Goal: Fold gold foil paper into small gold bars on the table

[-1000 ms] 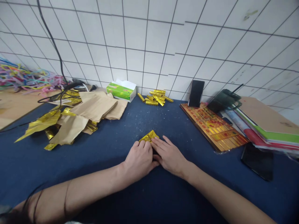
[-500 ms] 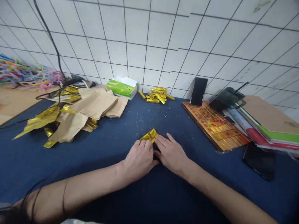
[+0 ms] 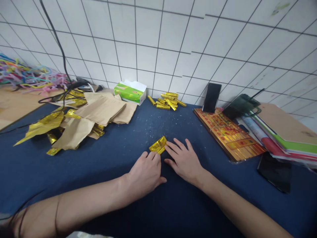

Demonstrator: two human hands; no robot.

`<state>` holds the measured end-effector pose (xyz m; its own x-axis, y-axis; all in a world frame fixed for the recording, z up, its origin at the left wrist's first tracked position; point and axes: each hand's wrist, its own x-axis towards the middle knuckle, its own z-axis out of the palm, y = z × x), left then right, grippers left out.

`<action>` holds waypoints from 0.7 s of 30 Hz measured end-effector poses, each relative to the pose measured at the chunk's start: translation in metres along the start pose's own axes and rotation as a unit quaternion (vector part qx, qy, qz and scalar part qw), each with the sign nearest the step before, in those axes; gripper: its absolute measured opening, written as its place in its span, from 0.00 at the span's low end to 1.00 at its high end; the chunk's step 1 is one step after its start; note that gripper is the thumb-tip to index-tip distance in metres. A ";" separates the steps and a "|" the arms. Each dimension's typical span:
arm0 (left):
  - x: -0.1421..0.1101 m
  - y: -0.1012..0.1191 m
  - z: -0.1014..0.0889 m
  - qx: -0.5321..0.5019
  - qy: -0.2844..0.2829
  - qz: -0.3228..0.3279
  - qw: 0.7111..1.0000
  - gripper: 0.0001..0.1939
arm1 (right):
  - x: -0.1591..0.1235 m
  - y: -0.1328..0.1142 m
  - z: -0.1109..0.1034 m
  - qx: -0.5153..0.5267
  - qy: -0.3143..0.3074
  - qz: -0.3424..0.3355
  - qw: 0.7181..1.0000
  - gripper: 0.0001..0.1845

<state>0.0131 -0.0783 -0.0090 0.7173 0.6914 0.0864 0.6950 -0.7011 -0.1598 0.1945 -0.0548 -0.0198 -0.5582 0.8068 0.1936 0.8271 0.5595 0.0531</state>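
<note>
On the blue tabletop, a small piece of gold foil paper (image 3: 158,144) lies partly folded, tilted up to the right. My left hand (image 3: 146,171) is closed at its near edge, fingers curled down over the foil and thumb pointing right; the fingertips are hidden. Beside it my right hand (image 3: 184,161) rests with its fingers spread, the index fingertip at the foil's right edge. Further back by the wall, several rolled gold foil tubes (image 3: 170,100) lie in a loose pile.
Brown paper sheets (image 3: 101,109) and gold foil scraps (image 3: 43,125) lie left. A green tissue box (image 3: 131,92) stands at the wall. Rightward are a propped phone (image 3: 211,97), a gold-red packet (image 3: 230,132), a dark mug (image 3: 244,104), a paper stack (image 3: 289,129) and a black flat object (image 3: 274,173).
My right hand has shifted slightly right and its fingers have spread. My left hand has drawn back a little toward me, so more of the gold foil paper shows.
</note>
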 end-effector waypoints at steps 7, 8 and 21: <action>0.001 0.000 0.000 0.000 0.005 0.000 1.000 0.24 | -0.001 0.002 0.003 -0.005 -0.001 0.016 1.000 0.22; 0.001 0.000 0.000 -0.001 0.007 -0.003 1.000 0.24 | 0.000 0.002 0.003 -0.006 -0.001 0.017 1.000 0.22; 0.002 0.001 0.001 -0.044 0.030 -0.019 0.998 0.25 | -0.006 -0.018 -0.005 0.077 0.041 -0.109 0.990 0.21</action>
<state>0.0152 -0.0768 -0.0100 0.6907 0.7074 0.1502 0.7211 -0.6895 -0.0682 0.1831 -0.0708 -0.0168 -0.7104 0.6488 0.2725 0.6639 0.7464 -0.0463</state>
